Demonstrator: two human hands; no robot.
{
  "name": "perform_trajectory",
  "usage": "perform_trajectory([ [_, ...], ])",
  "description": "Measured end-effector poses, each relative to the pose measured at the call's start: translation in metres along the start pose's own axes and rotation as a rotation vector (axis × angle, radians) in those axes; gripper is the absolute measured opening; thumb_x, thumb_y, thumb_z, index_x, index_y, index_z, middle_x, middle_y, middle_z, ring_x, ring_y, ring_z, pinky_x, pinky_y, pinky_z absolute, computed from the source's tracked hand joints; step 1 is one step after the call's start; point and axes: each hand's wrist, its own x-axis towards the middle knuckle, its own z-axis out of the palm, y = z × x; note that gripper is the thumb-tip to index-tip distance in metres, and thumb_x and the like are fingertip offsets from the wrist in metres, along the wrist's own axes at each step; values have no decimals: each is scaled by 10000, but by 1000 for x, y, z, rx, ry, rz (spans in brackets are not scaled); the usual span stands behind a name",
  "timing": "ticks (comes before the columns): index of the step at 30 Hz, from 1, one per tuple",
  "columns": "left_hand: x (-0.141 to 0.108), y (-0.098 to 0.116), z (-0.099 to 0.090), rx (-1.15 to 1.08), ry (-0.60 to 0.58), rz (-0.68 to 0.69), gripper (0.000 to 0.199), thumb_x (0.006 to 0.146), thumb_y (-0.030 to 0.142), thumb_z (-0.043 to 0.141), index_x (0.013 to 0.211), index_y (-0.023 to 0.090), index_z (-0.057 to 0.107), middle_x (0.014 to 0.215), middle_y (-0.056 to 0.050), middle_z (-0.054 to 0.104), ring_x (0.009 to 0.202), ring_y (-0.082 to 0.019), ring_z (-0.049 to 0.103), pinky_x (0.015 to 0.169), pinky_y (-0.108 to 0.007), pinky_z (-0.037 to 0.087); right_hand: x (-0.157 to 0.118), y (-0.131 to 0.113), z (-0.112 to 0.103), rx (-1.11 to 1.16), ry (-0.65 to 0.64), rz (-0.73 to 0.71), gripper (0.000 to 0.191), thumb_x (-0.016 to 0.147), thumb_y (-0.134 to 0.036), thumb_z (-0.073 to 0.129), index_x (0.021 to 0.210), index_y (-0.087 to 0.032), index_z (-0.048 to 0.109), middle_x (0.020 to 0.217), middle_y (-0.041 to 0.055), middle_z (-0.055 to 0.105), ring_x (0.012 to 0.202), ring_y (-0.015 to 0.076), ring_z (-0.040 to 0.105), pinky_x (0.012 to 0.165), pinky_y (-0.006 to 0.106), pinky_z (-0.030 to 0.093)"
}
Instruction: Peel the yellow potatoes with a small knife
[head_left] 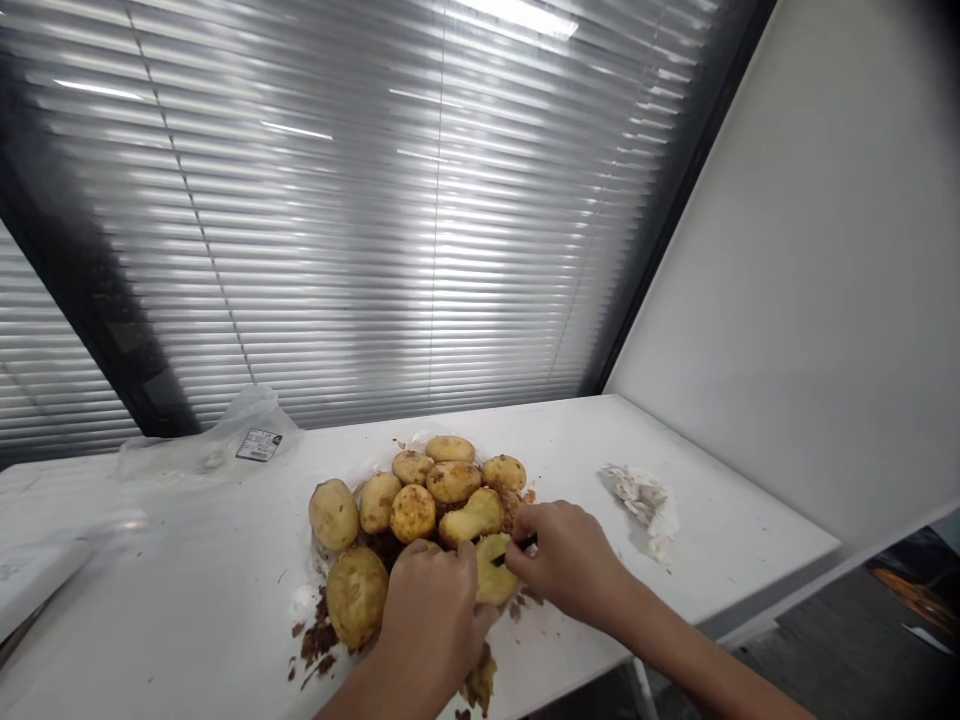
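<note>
Head view: the right hand point(562, 550) clenches a dark-handled peeler point(523, 548) against a yellow potato point(495, 572) just beyond its fingers. The curled left hand point(427, 610) sits beside that potato, its grip partly hidden. Ahead of the fingers, a heap of potatoes point(431, 495) looks mostly peeled, with some rough patches seemingly left. Brown peelings point(317, 640) lie left of the fingers; to their right, the white table point(720, 480) runs past crumpled tissue point(641, 500) to its edge.
</note>
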Motion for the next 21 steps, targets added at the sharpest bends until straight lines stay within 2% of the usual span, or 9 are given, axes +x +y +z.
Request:
perform_trajectory([
  [3, 0, 0, 0, -4, 12, 5, 253, 751, 356, 624, 900, 154, 651, 848, -130, 720, 842, -305, 654, 808, -411, 461, 2, -2, -3, -104, 13, 39, 114, 737, -191, 580, 650, -199, 654, 716, 48, 724, 668, 202, 620, 531, 284, 177],
  [8, 0, -1, 1, 5, 29, 27, 248, 759, 349, 617, 912, 157, 651, 824, -129, 720, 825, -322, 657, 771, -424, 479, 2, -7, -3, -86, -41, -90, 112, 729, -213, 586, 651, -208, 666, 698, 40, 725, 673, 197, 629, 534, 283, 193],
  [13, -1, -1, 1, -12, 13, 44, 280, 760, 369, 640, 922, 141, 651, 842, -137, 721, 824, -303, 666, 797, -406, 472, 1, -10, -5, -223, -7, -33, 144, 750, -186, 555, 657, -192, 664, 719, 68, 729, 672, 219, 646, 528, 302, 154],
  [18, -1, -2, 2, -14, 26, 34, 265, 765, 359, 631, 919, 145, 652, 841, -129, 719, 829, -288, 664, 782, -383, 467, 0, -6, -9, -147, -28, -111, 118, 744, -173, 589, 667, -207, 671, 716, 37, 733, 702, 206, 656, 540, 284, 201],
  [21, -2, -2, 1, -20, 31, 50, 261, 750, 353, 646, 902, 141, 653, 839, -138, 717, 827, -298, 662, 774, -390, 472, -1, -1, -9, -220, 13, -62, 147, 774, -162, 564, 674, -195, 667, 728, 55, 733, 689, 211, 655, 537, 287, 196],
])
